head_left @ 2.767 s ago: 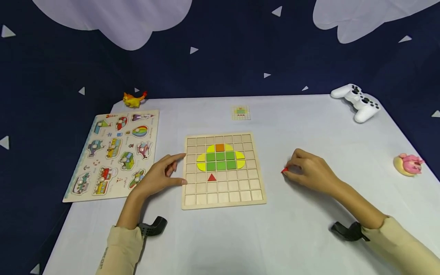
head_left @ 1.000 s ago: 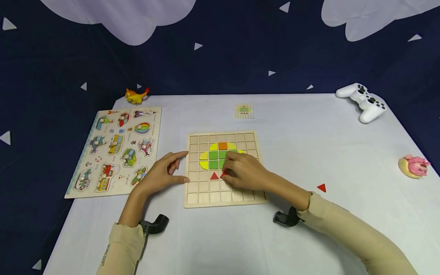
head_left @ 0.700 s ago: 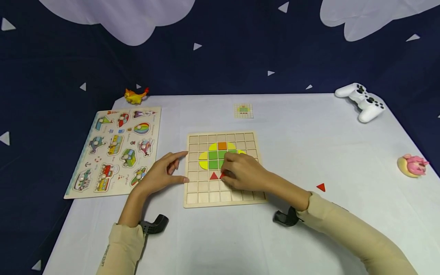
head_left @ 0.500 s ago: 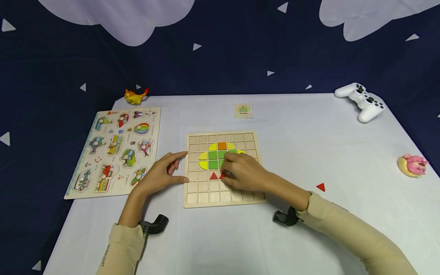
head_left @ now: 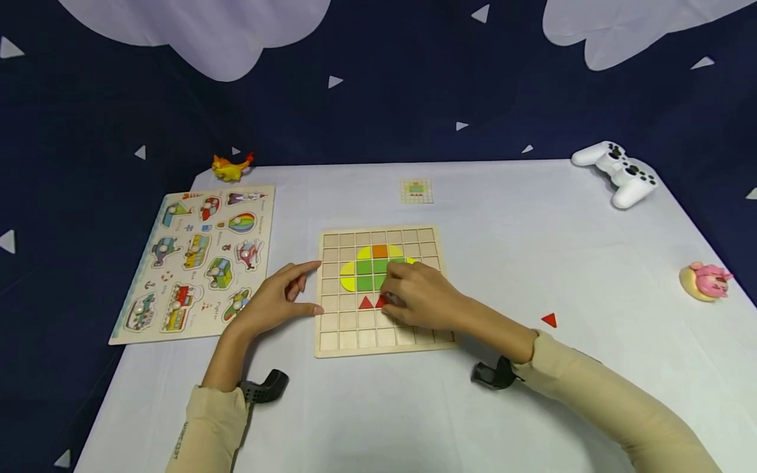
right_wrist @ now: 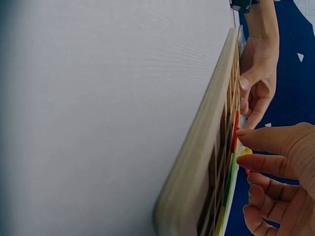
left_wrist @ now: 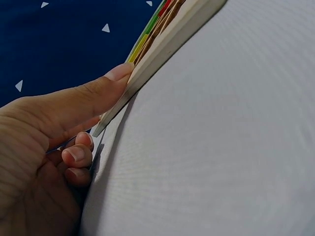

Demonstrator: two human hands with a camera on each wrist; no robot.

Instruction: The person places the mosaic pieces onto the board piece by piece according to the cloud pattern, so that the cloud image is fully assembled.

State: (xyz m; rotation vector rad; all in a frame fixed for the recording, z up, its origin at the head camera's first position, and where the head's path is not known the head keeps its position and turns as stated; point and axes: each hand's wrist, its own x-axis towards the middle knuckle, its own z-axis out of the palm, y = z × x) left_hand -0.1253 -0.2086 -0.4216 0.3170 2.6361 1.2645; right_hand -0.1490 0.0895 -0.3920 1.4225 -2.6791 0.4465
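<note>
A wooden grid board (head_left: 349, 340) lies in the middle of the table, filled partly with green squares (head_left: 365, 282), yellow rounded pieces (head_left: 347, 282) and an orange square (head_left: 380, 251). My left hand (head_left: 269, 303) steadies the board's left edge with extended thumb and index finger. Over the board, my right hand (head_left: 422, 295) pinches a red triangle (head_left: 380, 302) between thumb and index finger, down at the grid; the right wrist view shows the thumb tip on the red wood (right_wrist: 235, 132). Beside it another red triangle (head_left: 365, 303) sits in its cell. The right hand hides several cells.
A third red triangle (head_left: 550, 320) lies on the table to the right. Behind the board is a small pattern card (head_left: 416, 191). A vehicle puzzle board (head_left: 201, 263) stands left, with a yellow-orange toy (head_left: 229, 169) behind it. A white game controller (head_left: 616, 174) and pink toy (head_left: 706, 282) are at right.
My right hand has brought the red triangle from the right side of the table to the board, where it now lies flat beside the first triangle. The left hand stays at the edge.
</note>
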